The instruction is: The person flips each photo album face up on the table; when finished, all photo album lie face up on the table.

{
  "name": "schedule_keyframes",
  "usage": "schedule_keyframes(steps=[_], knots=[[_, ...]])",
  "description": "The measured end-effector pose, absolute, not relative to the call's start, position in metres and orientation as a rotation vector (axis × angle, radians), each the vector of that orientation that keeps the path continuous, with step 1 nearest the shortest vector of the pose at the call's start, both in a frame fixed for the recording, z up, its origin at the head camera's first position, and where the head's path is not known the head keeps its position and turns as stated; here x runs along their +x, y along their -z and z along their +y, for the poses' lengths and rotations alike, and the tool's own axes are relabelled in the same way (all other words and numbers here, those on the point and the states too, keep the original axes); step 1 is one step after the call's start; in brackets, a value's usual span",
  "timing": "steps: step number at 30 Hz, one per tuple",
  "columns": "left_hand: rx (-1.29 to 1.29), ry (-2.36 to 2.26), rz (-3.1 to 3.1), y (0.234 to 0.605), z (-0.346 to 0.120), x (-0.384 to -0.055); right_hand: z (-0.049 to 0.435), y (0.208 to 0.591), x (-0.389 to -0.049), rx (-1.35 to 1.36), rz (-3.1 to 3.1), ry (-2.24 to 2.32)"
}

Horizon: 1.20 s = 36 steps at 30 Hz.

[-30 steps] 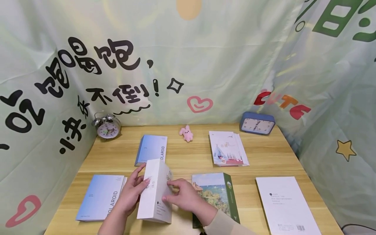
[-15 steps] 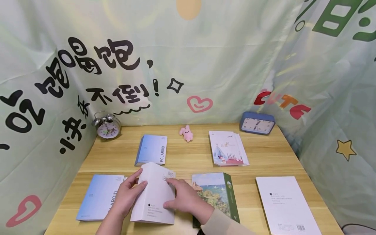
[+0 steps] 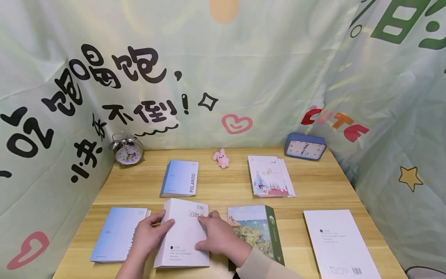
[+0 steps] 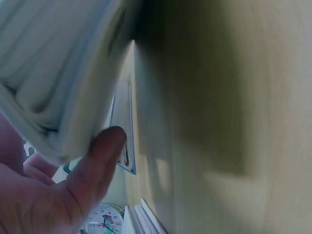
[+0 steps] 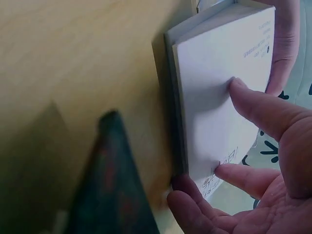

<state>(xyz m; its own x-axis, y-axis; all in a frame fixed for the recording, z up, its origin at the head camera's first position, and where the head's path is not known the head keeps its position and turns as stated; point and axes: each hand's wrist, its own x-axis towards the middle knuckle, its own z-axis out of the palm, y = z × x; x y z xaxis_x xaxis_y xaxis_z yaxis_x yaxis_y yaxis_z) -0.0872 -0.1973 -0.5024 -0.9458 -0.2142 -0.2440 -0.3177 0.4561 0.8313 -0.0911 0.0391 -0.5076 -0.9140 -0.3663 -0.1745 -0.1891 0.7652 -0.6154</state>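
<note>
A white book (image 3: 186,236) with small dark print lies between my hands at the front, its spine to the left and its cover facing up. My left hand (image 3: 150,232) grips the spine side, thumb on top. In the left wrist view its lower edge and thick, wavy pages (image 4: 44,68) stand over the table. My right hand (image 3: 222,234) holds the right side; thumb and index finger press on the cover, while other fingers (image 5: 183,207) reach round the top right corner in the right wrist view. Beside it lies a painted-cover book (image 3: 251,228) with a green spine, partly behind my right arm.
Blue POLAROID books lie left (image 3: 116,234) and behind (image 3: 179,178). An illustrated white book (image 3: 270,176) is back right, another white book (image 3: 336,240) front right. A twin-bell clock (image 3: 128,150), pink toy (image 3: 221,158) and blue clock (image 3: 306,146) line the printed cloth wall (image 3: 271,81).
The white book has turned from standing on edge, spine toward me, to lying with its cover up. Both hands have lowered slightly with it and kept hold.
</note>
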Motion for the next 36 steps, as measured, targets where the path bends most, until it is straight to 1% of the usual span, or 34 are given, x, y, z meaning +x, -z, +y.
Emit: schedule_keyframes(steps=[8,18,22,30,33,36], knots=[[-0.368,-1.224,2.743,0.507,-0.191,-0.085,0.037,0.510,-0.092,-0.513,2.746,0.715],[-0.381,-1.228,2.736,0.507,-0.190,-0.086,0.038,0.511,-0.090,-0.531,2.753,0.696],[-0.400,-1.221,2.734,0.507,-0.190,-0.086,0.044,0.509,-0.089,-0.531,2.681,0.814],[-0.406,-1.040,2.888,0.491,-0.177,-0.086,0.086,0.490,-0.093,-0.478,2.595,1.137],[-0.320,-0.998,3.020,0.484,-0.164,-0.085,0.111,0.479,-0.095,-0.438,2.594,1.254],[-0.173,-0.999,3.111,0.479,-0.142,-0.082,0.138,0.467,-0.095,-0.347,2.642,1.343]])
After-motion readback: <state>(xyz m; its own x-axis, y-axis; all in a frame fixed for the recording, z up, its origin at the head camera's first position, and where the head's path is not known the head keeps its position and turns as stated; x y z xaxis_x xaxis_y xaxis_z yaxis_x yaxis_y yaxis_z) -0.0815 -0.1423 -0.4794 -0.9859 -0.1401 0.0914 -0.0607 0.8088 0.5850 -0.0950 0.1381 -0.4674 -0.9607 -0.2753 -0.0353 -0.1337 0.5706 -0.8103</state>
